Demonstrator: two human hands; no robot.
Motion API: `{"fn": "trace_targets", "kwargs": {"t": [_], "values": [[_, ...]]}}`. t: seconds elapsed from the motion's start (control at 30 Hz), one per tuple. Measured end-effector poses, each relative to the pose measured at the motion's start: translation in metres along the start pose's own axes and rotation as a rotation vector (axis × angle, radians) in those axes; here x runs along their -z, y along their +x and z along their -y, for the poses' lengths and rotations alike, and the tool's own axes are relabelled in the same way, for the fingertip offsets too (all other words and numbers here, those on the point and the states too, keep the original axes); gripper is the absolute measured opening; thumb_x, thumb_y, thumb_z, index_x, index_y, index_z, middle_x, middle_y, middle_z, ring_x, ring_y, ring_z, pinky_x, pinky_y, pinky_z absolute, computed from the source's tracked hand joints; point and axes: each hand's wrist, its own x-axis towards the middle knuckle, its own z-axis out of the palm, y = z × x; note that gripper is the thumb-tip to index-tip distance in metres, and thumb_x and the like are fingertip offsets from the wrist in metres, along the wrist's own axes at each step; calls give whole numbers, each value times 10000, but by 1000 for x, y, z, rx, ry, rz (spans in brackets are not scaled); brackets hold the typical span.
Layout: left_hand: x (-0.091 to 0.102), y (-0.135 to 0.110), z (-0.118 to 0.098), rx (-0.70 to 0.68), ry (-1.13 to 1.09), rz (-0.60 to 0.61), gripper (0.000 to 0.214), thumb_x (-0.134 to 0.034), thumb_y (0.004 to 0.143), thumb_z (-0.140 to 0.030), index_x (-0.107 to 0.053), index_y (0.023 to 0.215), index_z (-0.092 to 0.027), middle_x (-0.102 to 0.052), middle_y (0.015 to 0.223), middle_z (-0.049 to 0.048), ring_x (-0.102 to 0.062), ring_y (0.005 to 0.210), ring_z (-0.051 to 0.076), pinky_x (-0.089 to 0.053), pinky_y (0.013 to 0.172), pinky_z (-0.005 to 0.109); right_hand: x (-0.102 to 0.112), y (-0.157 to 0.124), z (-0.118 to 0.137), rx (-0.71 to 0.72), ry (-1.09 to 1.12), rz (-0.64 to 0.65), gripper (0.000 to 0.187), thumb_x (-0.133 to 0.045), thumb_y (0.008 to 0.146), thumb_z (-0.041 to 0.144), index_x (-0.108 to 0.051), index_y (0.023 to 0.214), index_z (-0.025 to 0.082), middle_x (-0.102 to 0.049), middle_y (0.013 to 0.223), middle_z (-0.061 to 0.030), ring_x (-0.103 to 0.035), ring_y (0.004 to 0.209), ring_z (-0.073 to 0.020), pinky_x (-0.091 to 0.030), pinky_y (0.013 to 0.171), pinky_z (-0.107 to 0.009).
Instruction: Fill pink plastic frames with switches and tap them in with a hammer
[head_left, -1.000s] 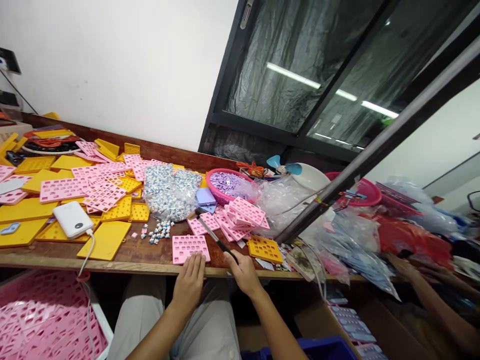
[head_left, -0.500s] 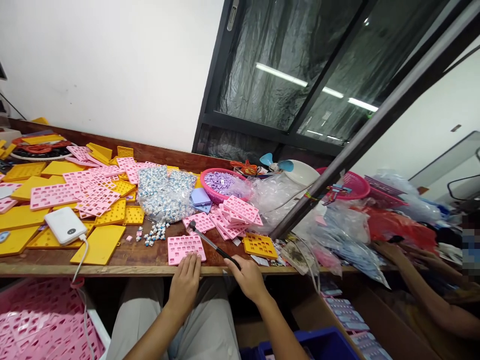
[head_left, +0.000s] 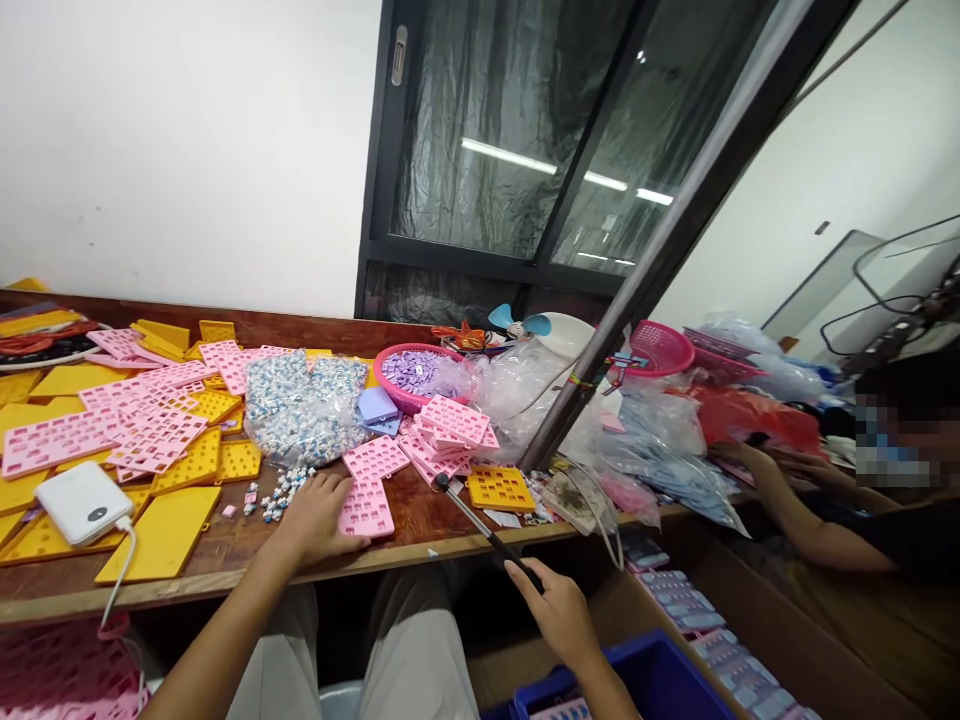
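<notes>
A pink plate was pinned near the front edge of the bench by the left hand, its grip open and flat. A small hammer was held by its handle in the closed grip of the right hand, off the bench edge, its head over bare wood. Tapping was judged in hand; the head would need carrying leftward to the plate. Room was bounded by loose pieces and a yellow plate.

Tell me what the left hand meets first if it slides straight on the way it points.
Probably the pink tray, whose near edge the left hand touches now; depth is unclear.
</notes>
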Motion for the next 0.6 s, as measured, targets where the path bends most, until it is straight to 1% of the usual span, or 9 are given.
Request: {"fn": "trace_targets", "kwargs": {"t": [0.1,0.17,0.2,0.3,0.37,0.4,0.47,0.53,0.6], "values": [[-2,26,0,64,21,-147,822,-560,825,-760,-541,1400,-173,-608,1350,181,-560,1213,363,-409,1069,486,4,-8,-12,-40,-6,-30,577,-435,942,719,-753,941,237,-748,753,-48,-709,711,-261,-517,646,-304],[-14,49,-3,139,56,-212,786,-501,891,-711,-515,1422,-132,-560,1417,217,-512,1291,382,-378,1103,505,4,-12,-20,-49,-19,-53,574,-436,940,721,-755,949,243,-739,723,-36,-702,674,-250,-516,628,-300],[-23,61,-5,164,77,-218,755,-479,923,-671,-511,1424,-106,-533,1450,236,-478,1337,391,-353,1126,515,4,-14,-24,-45,-29,-73,573,-439,939,722,-757,955,245,-746,736,-37,-706,676,-248,-521,629,-299],[-52,90,-13,137,110,-116,688,-457,972,-554,-486,1444,-54,-462,1526,253,-395,1434,387,-273,1188,516,2,-17,-34,-16,-78,-138,569,-457,927,725,-765,964,249,-778,823,-51,-724,700,-254,-543,638,-306],[-63,100,-20,97,88,-51,713,-486,959,-546,-457,1470,-49,-433,1554,246,-368,1461,382,-257,1203,512,3,-16,-38,9,-114,-161,553,-472,924,719,-772,963,256,-788,850,-52,-731,688,-254,-558,647,-314],[-63,101,-23,78,65,-50,726,-500,951,-549,-444,1480,-54,-423,1562,242,-362,1466,378,-261,1204,510,4,-15,-39,24,-128,-169,547,-480,919,719,-776,957,261,-790,850,-52,-733,677,-254,-565,650,-319],[-55,91,-30,44,0,-118,698,-504,956,-527,-439,1487,-79,-436,1557,228,-376,1461,360,-281,1201,505,6,-10,-42,57,-145,-194,548,-493,898,734,-786,943,273,-795,858,-55,-747,688,-271,-583,659,-338],[-36,65,-36,16,-82,-232,625,-509,969,-491,-470,1469,-119,-496,1516,200,-429,1424,328,-315,1193,491,7,-4,-45,82,-145,-238,566,-494,857,778,-792,912,300,-799,874,-60,-761,717,-305,-597,633,-368],[-13,27,-37,25,-163,-337,533,-538,971,-459,-532,1420,-172,-571,1445,155,-497,1361,293,-370,1169,462,4,4,-48,98,-145,-300,567,-493,807,827,-789,879,349,-799,881,-54,-758,702,-326,-586,548,-386]]}}
